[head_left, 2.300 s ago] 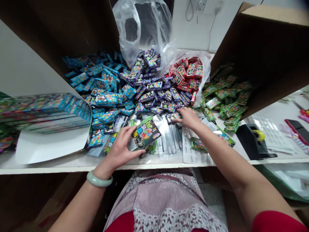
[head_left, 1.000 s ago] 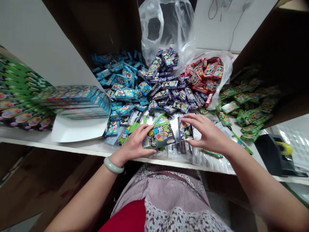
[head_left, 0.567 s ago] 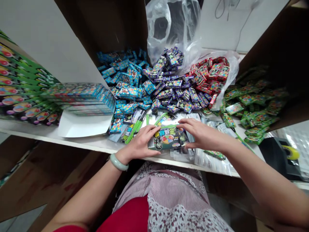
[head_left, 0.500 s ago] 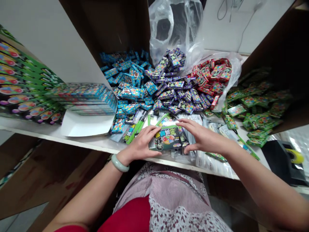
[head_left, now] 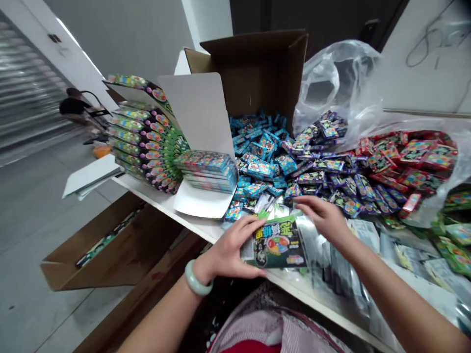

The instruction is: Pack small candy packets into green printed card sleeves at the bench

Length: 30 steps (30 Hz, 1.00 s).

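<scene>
In the head view, the left hand [head_left: 233, 250], a jade bangle [head_left: 196, 278] on its wrist, grips a green printed card [head_left: 275, 242] at the white shelf [head_left: 176, 212] edge, fingers pressed together along its side. The right hand [head_left: 324, 220] hovers just beside it, fingers loosely spread. Behind lie heaped blue packets [head_left: 257, 169] and a cardboard box [head_left: 257, 68], with a grey floor [head_left: 47, 220] stretching to a roller shutter [head_left: 25, 83].
</scene>
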Motion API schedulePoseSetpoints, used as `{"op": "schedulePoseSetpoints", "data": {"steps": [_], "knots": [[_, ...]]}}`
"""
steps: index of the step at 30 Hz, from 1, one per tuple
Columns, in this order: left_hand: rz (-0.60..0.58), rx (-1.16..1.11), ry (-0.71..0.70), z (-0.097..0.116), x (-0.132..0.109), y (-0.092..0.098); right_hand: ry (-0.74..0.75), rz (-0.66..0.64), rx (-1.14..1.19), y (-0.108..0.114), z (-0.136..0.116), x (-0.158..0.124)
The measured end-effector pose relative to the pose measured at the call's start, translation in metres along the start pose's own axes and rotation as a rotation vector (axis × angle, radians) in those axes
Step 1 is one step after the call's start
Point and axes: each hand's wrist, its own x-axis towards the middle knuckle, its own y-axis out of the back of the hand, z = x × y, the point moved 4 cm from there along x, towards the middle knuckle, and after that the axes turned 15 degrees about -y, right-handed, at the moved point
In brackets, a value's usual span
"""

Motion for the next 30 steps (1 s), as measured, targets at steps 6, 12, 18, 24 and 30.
{"op": "schedulePoseSetpoints", "data": {"steps": [6, 12, 18, 24, 30], "knots": [[0.091, 0.051, 0.106, -0.009, -0.033, 0.015, 0.197, -0.193, -0.196, -0.099, -0.034, 0.077], [0.137, 0.095, 0.198, -0.024, -0.054, 0.025, 0.019, -0.157, -0.066, -0.09, -0.025, 0.082], [0.126, 0.216, 0.201, -0.034, -0.05, 0.037, -0.357, -0.302, 0.394, -0.033, -0.002, 0.021], [0.014, 0.277, 0.08, -0.035, -0.022, 0.003, -0.439, -0.136, 0.648, 0.017, 0.007, -0.03], [-0.017, 0.256, 0.002, -0.023, 0.006, -0.024, -0.317, -0.071, 0.389, 0.036, 0.004, -0.058]]}}
